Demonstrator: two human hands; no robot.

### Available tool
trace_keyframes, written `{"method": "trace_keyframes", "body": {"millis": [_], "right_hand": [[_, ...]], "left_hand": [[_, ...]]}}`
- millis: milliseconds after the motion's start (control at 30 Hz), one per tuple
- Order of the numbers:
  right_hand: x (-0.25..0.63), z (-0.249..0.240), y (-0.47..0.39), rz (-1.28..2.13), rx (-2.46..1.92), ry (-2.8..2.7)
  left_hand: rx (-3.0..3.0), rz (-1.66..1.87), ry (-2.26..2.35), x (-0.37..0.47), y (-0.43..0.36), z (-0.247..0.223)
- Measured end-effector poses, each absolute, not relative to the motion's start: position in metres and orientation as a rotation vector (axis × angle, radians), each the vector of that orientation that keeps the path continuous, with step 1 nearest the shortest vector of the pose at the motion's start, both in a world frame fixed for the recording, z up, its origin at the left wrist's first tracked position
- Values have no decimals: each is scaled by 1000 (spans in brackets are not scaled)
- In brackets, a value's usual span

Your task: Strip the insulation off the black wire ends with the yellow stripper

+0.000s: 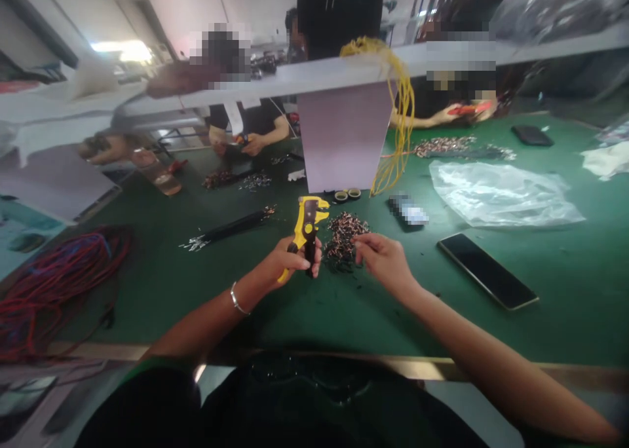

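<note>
My left hand (pixel 287 261) is wrapped round the handles of a yellow and black wire stripper (pixel 309 227), its jaws pointing up and to the right. Just right of the tool lies a pile of short black wires with coppery ends (pixel 344 235). My right hand (pixel 386 259) is at the right edge of this pile, thumb and fingertips pinched together. Whatever is between those fingertips is too small to make out. Left of the stripper, a bundle of long black wires (pixel 230 227) with silvery ends at one side lies on the green table (pixel 304 323).
A coil of red and blue cable (pixel 73 278) lies at left. To the right are a phone (pixel 486 271), a smaller dark device (pixel 409 211) and a clear plastic bag (pixel 501 192). Yellow wires (pixel 403 107) hang from the shelf (pixel 275 81). Other people work across the table.
</note>
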State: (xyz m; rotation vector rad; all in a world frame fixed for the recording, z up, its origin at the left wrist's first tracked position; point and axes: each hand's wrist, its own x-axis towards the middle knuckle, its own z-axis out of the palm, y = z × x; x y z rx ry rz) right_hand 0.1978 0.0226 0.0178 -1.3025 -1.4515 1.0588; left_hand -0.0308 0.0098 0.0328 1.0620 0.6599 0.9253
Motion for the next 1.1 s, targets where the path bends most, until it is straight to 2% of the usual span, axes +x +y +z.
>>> {"method": "trace_keyframes", "body": {"millis": [200, 400, 733, 1100], "right_hand": [[198, 35, 14, 1153, -1306, -1371], [199, 30, 12, 1013, -1372, -1538], [195, 32, 7, 1069, -1365, -1474], [188, 44, -3, 1343, -1254, -1361]], "left_hand": [[1035, 891, 646, -21, 14, 27], [1012, 840, 634, -21, 18, 22], [1115, 691, 602, -19, 12, 16], [1142, 693, 574, -17, 10, 8]]}}
